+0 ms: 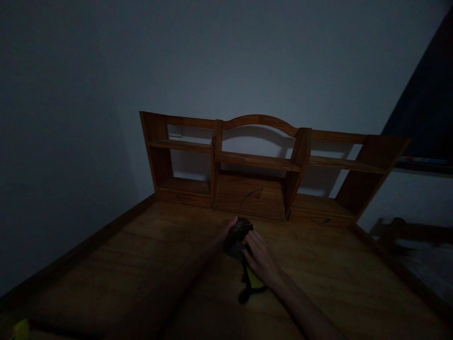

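Note:
A dark, glossy, rounded object (236, 240) is held above the wooden desk in the middle of the view; the dim light hides its exact kind. My left hand (228, 230) grips its left side, with the thumb near the top edge and the other fingers hidden. On the right, my right hand (260, 257) has its bent fingers pressed on the object's upper right part. Below, a black strap-like piece (246, 293) with a yellow-green patch (255, 281) hangs or lies under my right hand. Whether it joins the rounded object is unclear.
The wooden desk (141, 255) has a raised left edge. A low shelf unit (258, 163) with cubbies and small drawers stands at its back against the wall. A wall socket (174, 130) shows through the left cubby. Something yellow (21, 329) sits at bottom left.

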Demonstrator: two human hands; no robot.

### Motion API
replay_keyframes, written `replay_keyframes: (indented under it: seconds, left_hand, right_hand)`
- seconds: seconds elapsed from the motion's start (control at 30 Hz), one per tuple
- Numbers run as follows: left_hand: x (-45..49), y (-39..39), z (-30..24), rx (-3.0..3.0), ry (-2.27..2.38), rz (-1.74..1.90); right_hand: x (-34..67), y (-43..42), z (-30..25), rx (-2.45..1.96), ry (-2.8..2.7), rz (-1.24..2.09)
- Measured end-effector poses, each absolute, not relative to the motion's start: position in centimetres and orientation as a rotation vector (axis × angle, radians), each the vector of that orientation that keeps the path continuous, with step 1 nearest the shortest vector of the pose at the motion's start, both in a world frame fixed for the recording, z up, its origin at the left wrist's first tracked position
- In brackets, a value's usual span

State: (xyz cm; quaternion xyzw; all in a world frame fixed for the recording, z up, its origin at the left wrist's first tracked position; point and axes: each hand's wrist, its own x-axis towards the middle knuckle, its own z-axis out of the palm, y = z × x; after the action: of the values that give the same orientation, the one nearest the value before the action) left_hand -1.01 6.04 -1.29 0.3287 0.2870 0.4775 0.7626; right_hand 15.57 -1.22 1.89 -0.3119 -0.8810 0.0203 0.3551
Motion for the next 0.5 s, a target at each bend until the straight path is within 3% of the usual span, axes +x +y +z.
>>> replay_keyframes:
  seconds: [0.5]
  left_hand:
    - [-0.97,6.1,-1.27,0.625,0.602,0.973]
  right_hand:
    - [15.08,-1.0,1.82,-0.789,-2.397,0.05]
